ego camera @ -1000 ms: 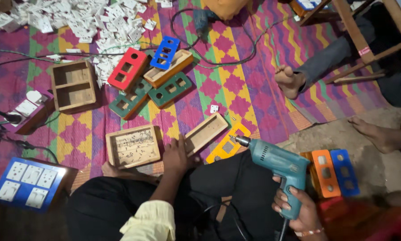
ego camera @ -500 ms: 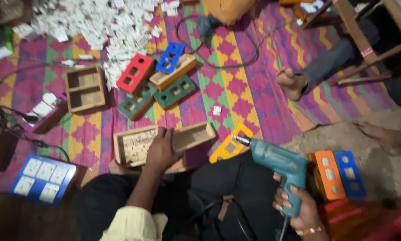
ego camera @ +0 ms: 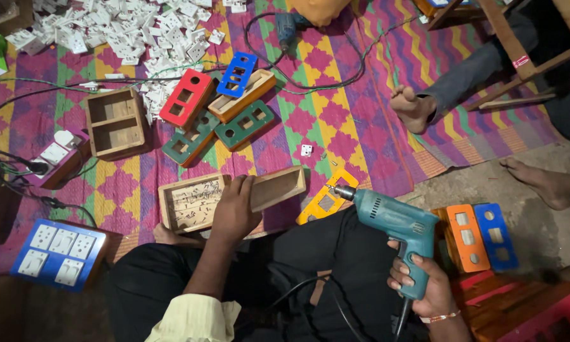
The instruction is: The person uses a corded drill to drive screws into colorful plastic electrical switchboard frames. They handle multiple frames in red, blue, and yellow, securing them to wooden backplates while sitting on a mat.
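Now left hand (ego camera: 234, 209) rests on wooden box (ego camera: 199, 202); right hand (ego camera: 421, 282) grips drill (ego camera: 392, 221)

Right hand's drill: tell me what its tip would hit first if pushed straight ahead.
Held in the right hand, the teal electric drill points left and slightly up. Its bit would probably first meet the yellow cut-out plate, though their height difference is unclear.

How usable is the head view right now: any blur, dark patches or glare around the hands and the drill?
Head view: sharp, no motion blur on the left hand or the wooden box; the drill in the right hand is evenly lit, without glare; the lap and bottom-left corner fall into shadow; the white switch pile at top is bright but readable.
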A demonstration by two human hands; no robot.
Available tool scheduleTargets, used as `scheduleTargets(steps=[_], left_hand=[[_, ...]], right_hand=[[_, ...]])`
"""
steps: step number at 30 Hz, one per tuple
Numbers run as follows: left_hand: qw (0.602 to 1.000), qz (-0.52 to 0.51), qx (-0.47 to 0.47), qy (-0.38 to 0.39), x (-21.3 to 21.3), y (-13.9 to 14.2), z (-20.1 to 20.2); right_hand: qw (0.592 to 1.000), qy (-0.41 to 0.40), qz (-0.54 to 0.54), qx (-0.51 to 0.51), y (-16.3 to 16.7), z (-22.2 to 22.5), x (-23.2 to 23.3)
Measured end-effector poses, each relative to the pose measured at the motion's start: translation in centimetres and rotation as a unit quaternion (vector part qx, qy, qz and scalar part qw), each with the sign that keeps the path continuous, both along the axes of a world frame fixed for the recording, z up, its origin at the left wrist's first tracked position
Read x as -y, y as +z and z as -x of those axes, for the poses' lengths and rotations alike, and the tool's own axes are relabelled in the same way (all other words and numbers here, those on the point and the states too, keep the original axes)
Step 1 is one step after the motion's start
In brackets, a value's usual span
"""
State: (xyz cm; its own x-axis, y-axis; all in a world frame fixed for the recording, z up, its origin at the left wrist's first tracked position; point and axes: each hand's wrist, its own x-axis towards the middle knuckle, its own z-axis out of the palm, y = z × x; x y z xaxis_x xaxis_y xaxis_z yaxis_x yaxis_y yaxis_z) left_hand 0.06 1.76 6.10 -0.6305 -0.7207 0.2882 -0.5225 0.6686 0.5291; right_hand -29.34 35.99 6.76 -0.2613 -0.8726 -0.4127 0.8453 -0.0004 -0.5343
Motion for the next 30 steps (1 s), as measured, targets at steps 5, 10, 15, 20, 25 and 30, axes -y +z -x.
scheduleTargets(steps=[5, 10, 15, 20, 25, 30], left_hand=[[0.998, -0.062, -0.002, 0.002, 0.2, 1.2, -0.2], [0.996, -0.092, 0.001, 0.021, 1.4, 4.5, -1.9], [0.998, -0.024, 0.016, 0.047, 2.9, 9.5, -7.9], [0.995, 0.048, 0.072, 0.039, 2.6, 13.0, -13.4], [0.947, 0.068, 0.315, -0.013, 1.3, 11.7, -14.0], [0.858, 0.267, 0.406, -0.166, -0.3, 7.6, -13.4]], right_hand=[[1.0, -0.009, -0.018, -0.005, 0.0, 0.0, 0.2], [1.0, -0.004, -0.001, 0.005, -0.3, -0.1, 0.1], [1.0, -0.003, 0.011, 0.001, -0.7, 0.0, -0.2], [1.0, 0.0, 0.008, -0.005, -1.0, 0.1, -0.3], [1.0, 0.005, 0.004, -0.005, -1.1, 0.1, -0.4], [1.0, -0.002, 0.015, 0.0, -1.0, -0.1, -0.6]])
